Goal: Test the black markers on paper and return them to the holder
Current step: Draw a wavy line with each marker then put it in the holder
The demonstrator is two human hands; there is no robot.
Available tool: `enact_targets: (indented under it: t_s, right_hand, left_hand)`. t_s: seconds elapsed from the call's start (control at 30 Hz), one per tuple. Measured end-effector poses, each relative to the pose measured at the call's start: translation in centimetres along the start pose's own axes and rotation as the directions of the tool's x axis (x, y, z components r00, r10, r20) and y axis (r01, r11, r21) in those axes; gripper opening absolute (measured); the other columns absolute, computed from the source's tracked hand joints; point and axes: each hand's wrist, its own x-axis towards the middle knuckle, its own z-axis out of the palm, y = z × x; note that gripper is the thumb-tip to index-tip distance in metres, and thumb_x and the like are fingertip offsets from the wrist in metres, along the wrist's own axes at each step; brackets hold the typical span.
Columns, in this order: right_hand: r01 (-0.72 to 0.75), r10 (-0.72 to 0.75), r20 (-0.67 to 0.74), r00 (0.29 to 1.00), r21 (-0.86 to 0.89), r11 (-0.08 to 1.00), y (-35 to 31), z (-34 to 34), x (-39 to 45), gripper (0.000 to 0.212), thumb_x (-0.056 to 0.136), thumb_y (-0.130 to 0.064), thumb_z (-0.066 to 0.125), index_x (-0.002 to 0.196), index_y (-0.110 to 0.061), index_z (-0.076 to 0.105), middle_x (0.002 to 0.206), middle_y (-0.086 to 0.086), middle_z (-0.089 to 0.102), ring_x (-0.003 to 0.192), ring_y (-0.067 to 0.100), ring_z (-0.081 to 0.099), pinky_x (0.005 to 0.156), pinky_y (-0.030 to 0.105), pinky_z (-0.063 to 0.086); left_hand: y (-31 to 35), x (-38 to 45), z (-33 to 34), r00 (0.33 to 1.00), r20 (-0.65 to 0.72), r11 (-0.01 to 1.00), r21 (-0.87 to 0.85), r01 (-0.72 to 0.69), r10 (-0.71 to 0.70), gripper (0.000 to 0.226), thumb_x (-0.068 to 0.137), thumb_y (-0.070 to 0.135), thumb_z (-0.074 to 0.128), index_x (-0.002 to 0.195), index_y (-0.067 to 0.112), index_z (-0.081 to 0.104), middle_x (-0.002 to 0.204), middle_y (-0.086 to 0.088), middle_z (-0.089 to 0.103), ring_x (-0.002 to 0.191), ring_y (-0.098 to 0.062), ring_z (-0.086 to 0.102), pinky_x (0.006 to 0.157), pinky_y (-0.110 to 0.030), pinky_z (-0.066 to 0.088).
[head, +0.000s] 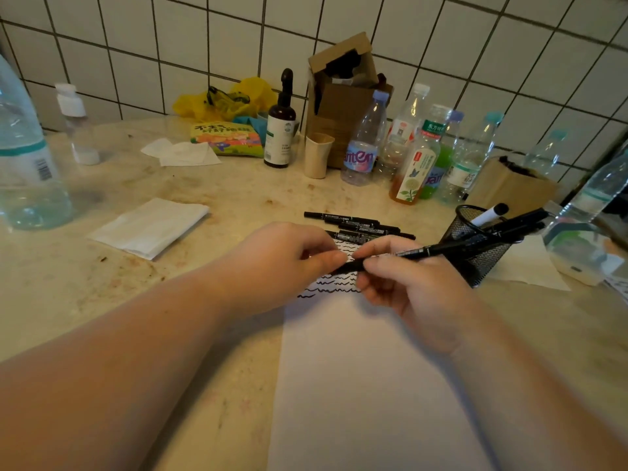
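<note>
Both hands hold one black marker (413, 252) level above the white paper (356, 368). My left hand (289, 256) pinches its left end, which may be the cap. My right hand (407, 283) grips the barrel, whose far end points right toward the black mesh holder (475, 263). Wavy black test lines (334, 285) cross the top of the paper, partly hidden by my hands. Several black markers (356, 226) lie side by side on the counter just beyond the paper. The holder stands at the right with several markers (509, 229) leaning in it.
Plastic bottles (421, 154) and a cardboard box (339, 107) crowd the back of the counter by the tiled wall. A folded tissue (149, 229) lies at the left, a large water bottle (23, 158) at the far left. A brown dropper bottle (281, 127) and a beige cup (317, 156) stand behind the markers.
</note>
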Motion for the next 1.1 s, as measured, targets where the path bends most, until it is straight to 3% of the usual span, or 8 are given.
enact_targets:
  t_s: [0.13, 0.27, 0.43, 0.53, 0.67, 0.77, 0.93, 1.1]
  right_hand:
    - [-0.017, 0.009, 0.052, 0.999, 0.151, 0.988, 0.6, 0.4, 0.0, 0.042, 0.087, -0.041, 0.057, 0.094, -0.006, 0.08, 0.081, 0.024, 0.072, 0.066, 0.025, 0.067, 0.066, 0.033, 0.055]
    - [0.072, -0.066, -0.046, 0.997, 0.135, 0.988, 0.8, 0.2, 0.2, 0.038, 0.1, -0.019, 0.052, 0.078, -0.008, 0.08, 0.058, 0.01, 0.061, 0.054, 0.017, 0.056, 0.051, 0.027, 0.045]
    - [0.216, -0.203, -0.082, 0.976, 0.198, 0.956, 0.5, -0.6, 0.2, 0.03, 0.079, -0.012, 0.05, 0.065, -0.005, 0.076, 0.044, 0.01, 0.05, 0.041, 0.021, 0.043, 0.046, 0.027, 0.029]
    - [0.225, -0.186, -0.152, 0.971, 0.31, 0.924, 0.3, -1.9, 0.2, 0.031, 0.077, -0.009, 0.047, 0.058, -0.002, 0.07, 0.04, 0.009, 0.044, 0.036, 0.018, 0.037, 0.045, 0.023, 0.028]
    - [0.048, -0.046, -0.095, 0.994, 0.018, 0.999, 1.3, -0.7, -0.1, 0.038, 0.098, -0.016, 0.054, 0.068, -0.01, 0.078, 0.053, 0.01, 0.06, 0.044, 0.017, 0.05, 0.04, 0.023, 0.039]
    - [0.009, -0.016, -0.098, 0.995, -0.075, 0.997, 1.6, 0.5, -0.1, 0.032, 0.096, -0.019, 0.062, 0.07, -0.013, 0.078, 0.054, 0.009, 0.062, 0.045, 0.018, 0.051, 0.043, 0.027, 0.039]
    - [-0.014, 0.003, -0.136, 0.991, -0.079, 0.997, 1.6, 0.7, -0.3, 0.027, 0.092, -0.008, 0.061, 0.069, -0.011, 0.074, 0.058, 0.012, 0.064, 0.048, 0.02, 0.056, 0.048, 0.03, 0.045]
    - [-0.013, -0.008, -0.135, 0.991, -0.155, 0.988, 1.7, 1.0, -0.3, 0.021, 0.092, -0.009, 0.063, 0.074, -0.009, 0.073, 0.063, 0.014, 0.071, 0.054, 0.021, 0.064, 0.057, 0.034, 0.052]
  left_hand:
    - [0.3, -0.3, 0.1, 0.999, 0.029, 0.999, 0.004, -0.04, 0.04, 0.013, 0.086, 0.046, 0.065, 0.096, 0.04, 0.07, 0.08, 0.014, 0.067, 0.076, 0.001, 0.057, 0.061, -0.013, 0.044]
    - [0.8, -0.2, -0.2, 0.994, 0.093, 0.994, 0.087, -0.059, 0.051, 0.023, 0.094, 0.043, 0.052, 0.08, 0.03, 0.065, 0.075, 0.007, 0.065, 0.07, -0.007, 0.056, 0.061, -0.019, 0.043]
    - [1.3, -0.5, -1.7, 0.96, 0.279, 0.997, 0.057, -0.049, 0.031, 0.032, 0.098, 0.042, 0.041, 0.076, 0.031, 0.062, 0.069, 0.013, 0.061, 0.065, -0.001, 0.054, 0.067, -0.023, 0.043]
    - [0.2, -0.5, -2.6, 0.989, 0.14, 0.994, -0.083, 0.064, -0.052, 0.033, 0.097, 0.043, 0.043, 0.079, 0.031, 0.068, 0.071, 0.011, 0.063, 0.067, -0.002, 0.056, 0.069, -0.026, 0.046]
    - [0.4, 0.2, -1.8, 0.989, -0.08, 0.992, -0.019, 0.124, -0.125, 0.035, 0.098, 0.049, 0.035, 0.088, 0.031, 0.064, 0.068, 0.009, 0.057, 0.061, -0.009, 0.049, 0.055, -0.026, 0.036]
    - [0.6, 0.2, -1.0, 0.992, -0.07, 0.98, 0.159, 0.119, -0.109, 0.028, 0.098, 0.05, 0.034, 0.091, 0.035, 0.057, 0.071, 0.011, 0.057, 0.063, -0.003, 0.05, 0.054, -0.023, 0.035]
    - [-0.1, 0.2, -0.7, 0.994, -0.069, 0.963, 0.251, 0.099, -0.084, 0.01, 0.099, 0.044, 0.041, 0.096, 0.037, 0.049, 0.077, 0.014, 0.057, 0.067, -0.001, 0.05, 0.052, -0.02, 0.031]
    - [-0.4, 0.4, -0.3, 0.995, -0.015, 0.941, 0.324, 0.094, -0.094, 0.019, 0.096, 0.045, 0.048, 0.101, 0.034, 0.063, 0.081, 0.014, 0.06, 0.07, 0.0, 0.05, 0.053, -0.019, 0.032]
